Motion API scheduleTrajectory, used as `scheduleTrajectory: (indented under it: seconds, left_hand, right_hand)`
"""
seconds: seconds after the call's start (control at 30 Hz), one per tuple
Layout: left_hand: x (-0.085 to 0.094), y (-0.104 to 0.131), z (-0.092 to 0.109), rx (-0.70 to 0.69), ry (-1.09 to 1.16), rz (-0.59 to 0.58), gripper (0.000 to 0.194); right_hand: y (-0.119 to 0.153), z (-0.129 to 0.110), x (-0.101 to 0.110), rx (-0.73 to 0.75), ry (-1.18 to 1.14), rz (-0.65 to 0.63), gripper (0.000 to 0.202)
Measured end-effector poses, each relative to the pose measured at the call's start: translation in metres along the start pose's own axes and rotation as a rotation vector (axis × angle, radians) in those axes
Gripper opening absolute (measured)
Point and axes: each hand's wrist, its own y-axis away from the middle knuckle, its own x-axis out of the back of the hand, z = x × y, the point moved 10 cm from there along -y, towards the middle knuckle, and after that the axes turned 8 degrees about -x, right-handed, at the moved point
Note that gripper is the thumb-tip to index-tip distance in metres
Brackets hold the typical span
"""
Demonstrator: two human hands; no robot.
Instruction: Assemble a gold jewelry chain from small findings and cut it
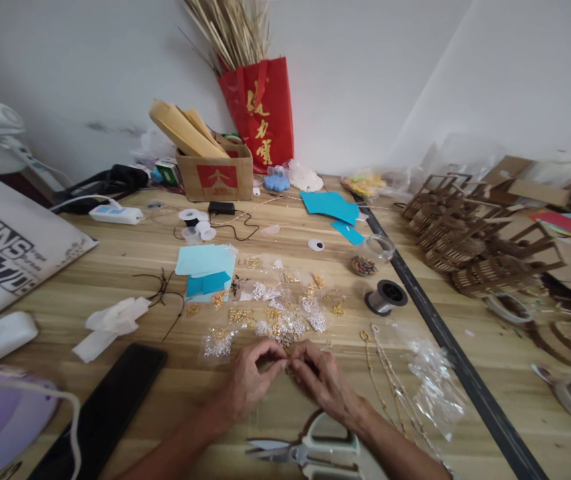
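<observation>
My left hand (254, 377) and my right hand (326, 381) meet over the wooden table (205, 400), thumbs and forefingers pinched together tip to tip. What they pinch is too small to make out. Just beyond the fingers lie small gold and silver jewellery findings (285, 325), some in clear bags (219, 343). A pair of pale-handled scissors (298, 452) rests below the hands, blades pointing left, partly behind my right forearm. Gold and silver chains (388, 373) stretch along the table right of my right hand.
A wire spool (388, 297), a bead container (364, 265) and crumpled clear plastic (435, 380) are on the right. Brown woven baskets (480, 247) crowd the far right. At left lie a black slab (108, 407) and white tissue (112, 323). Blue cards (208, 283) and a cardboard box (215, 179) stand farther back.
</observation>
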Motion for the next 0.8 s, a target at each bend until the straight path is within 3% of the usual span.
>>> scheduleTrajectory:
  seconds: [0.33,0.5,0.63,0.8]
  left_hand:
    - [0.001,0.002,-0.001,-0.037,-0.040,0.035,0.005]
    - [0.009,0.004,0.003,-0.053,-0.070,0.113,0.012]
    - [0.011,0.007,0.020,-0.211,-0.164,0.150,0.010]
    - [0.004,0.010,0.037,-0.416,-0.244,0.108,0.011]
  right_hand:
    - [-0.003,0.006,-0.002,-0.071,-0.127,-0.022,0.031]
    - [-0.003,0.006,-0.003,-0.092,-0.156,-0.026,0.033]
    - [-0.002,0.006,-0.004,-0.086,-0.155,-0.032,0.031]
    - [0.000,0.005,-0.006,-0.064,-0.125,-0.032,0.026]
